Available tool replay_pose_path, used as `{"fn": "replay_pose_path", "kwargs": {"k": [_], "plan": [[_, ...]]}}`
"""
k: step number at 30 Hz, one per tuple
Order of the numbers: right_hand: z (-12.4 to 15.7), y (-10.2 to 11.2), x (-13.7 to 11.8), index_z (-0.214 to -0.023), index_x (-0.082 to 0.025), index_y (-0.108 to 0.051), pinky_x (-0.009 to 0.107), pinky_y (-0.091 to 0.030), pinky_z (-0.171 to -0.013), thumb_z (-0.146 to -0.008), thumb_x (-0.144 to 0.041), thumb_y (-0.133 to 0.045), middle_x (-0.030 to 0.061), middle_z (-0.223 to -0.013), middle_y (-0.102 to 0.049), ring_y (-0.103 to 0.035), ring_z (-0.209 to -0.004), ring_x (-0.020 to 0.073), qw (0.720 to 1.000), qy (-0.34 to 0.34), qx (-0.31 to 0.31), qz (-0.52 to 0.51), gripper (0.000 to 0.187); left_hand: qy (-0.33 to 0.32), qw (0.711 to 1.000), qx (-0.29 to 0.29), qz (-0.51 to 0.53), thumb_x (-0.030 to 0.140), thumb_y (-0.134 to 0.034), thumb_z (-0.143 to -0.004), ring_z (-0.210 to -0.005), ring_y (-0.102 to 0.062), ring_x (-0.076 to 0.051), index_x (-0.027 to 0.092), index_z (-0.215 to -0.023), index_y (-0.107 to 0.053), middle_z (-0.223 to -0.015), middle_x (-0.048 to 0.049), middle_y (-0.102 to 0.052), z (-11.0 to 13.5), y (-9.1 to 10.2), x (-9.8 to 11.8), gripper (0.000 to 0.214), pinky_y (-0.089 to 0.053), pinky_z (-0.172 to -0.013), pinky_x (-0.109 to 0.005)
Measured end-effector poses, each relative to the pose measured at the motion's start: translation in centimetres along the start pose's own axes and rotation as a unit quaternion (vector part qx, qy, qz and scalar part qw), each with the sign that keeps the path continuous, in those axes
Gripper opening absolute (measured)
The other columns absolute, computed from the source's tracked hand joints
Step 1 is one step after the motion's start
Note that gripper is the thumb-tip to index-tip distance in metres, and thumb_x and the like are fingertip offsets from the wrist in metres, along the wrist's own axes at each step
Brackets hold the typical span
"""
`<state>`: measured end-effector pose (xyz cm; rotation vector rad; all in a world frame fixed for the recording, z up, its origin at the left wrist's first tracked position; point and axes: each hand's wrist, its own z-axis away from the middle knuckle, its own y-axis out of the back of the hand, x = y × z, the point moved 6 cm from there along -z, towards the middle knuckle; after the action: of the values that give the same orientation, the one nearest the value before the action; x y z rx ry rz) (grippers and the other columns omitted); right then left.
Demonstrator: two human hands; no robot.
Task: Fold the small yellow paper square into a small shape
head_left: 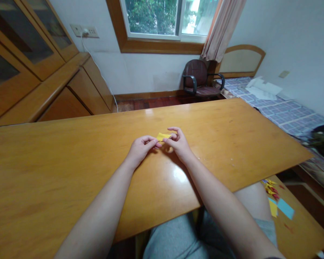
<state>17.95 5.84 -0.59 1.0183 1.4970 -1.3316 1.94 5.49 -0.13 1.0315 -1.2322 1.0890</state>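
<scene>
A small folded piece of yellow paper (162,136) is held between both hands just above the wooden table (70,162), near its middle. My left hand (142,148) pinches the paper's left end with fingers closed. My right hand (178,142) pinches the right end between thumb and forefinger, its other fingers curled. Both forearms reach forward over the table's near edge.
A lower wooden surface (299,230) at the right carries several coloured paper scraps (275,201). A dark office chair (198,79) stands beyond the table, under the window. A bed with a checked cover (283,108) runs along the right. Wooden cabinets (43,72) line the left wall.
</scene>
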Motion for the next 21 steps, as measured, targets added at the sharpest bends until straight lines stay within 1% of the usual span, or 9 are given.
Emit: {"fn": "replay_pose_path", "kwargs": {"k": [4, 8, 14, 17, 21], "plan": [[-0.04, 0.1, -0.04, -0.108, -0.025, -0.049, 0.02, -0.042, -0.051, -0.065, -0.031, -0.078, -0.0107, -0.06, -0.057, -0.052, -0.054, 0.0097, 1.0, -0.003, 0.006, 0.0, 0.052, 0.002, 1.0, 0.002, 0.001, 0.052, -0.075, -0.07, -0.069, -0.069, -0.019, 0.015, -0.081, -0.069, -0.08, -0.0084, -0.075, -0.02, -0.01, -0.02, 0.04, -0.056, -0.069, -0.031], [-0.14, 0.27, 0.13, -0.108, -0.024, -0.05, 0.02, -0.04, -0.051, -0.067, -0.03, -0.077, -0.0105, -0.06, -0.057, -0.051, -0.053, 0.0094, 1.0, 0.006, 0.007, -0.003, 0.05, -0.004, 1.0, -0.005, 0.005, 0.051, -0.072, -0.073, -0.072, -0.069, -0.019, 0.014, -0.082, -0.069, -0.082, -0.0087, -0.075, -0.05, -0.16, 0.04, 0.038, -0.056, -0.07, -0.031], [-0.24, 0.49, 0.43, -0.108, -0.024, -0.05, 0.021, -0.04, -0.053, -0.067, -0.031, -0.076, -0.01, -0.061, -0.056, -0.052, -0.054, 0.0098, 1.0, 0.004, 0.017, 0.002, 0.049, -0.007, 0.999, 0.005, 0.032, 0.049, -0.068, -0.075, -0.068, -0.068, -0.018, 0.014, -0.087, -0.067, -0.076, -0.0074, -0.074, -0.12, 0.01, -0.18, 0.037, -0.054, -0.067, -0.03], [-0.22, 0.43, 0.4, -0.108, -0.024, -0.05, 0.02, -0.04, -0.053, -0.068, -0.03, -0.076, -0.0099, -0.061, -0.056, -0.051, -0.053, 0.0092, 1.0, 0.007, 0.014, 0.0, 0.049, -0.012, 0.999, -0.008, 0.031, 0.047, -0.07, -0.073, -0.07, -0.069, -0.019, 0.015, -0.091, -0.067, -0.078, -0.0072, -0.074, -0.08, -0.14, -0.24, 0.037, -0.055, -0.07, -0.032], [-0.1, 0.29, 0.22, -0.108, -0.024, -0.05, 0.02, -0.04, -0.052, -0.069, -0.029, -0.076, -0.0101, -0.061, -0.057, -0.05, -0.052, 0.0083, 1.0, 0.009, 0.005, -0.004, 0.048, -0.017, 1.0, -0.025, 0.001, 0.048, -0.075, -0.071, -0.073, -0.07, -0.02, 0.016, -0.088, -0.067, -0.082, -0.0076, -0.075, -0.01, -0.38, -0.1, 0.037, -0.055, -0.073, -0.032]]}}
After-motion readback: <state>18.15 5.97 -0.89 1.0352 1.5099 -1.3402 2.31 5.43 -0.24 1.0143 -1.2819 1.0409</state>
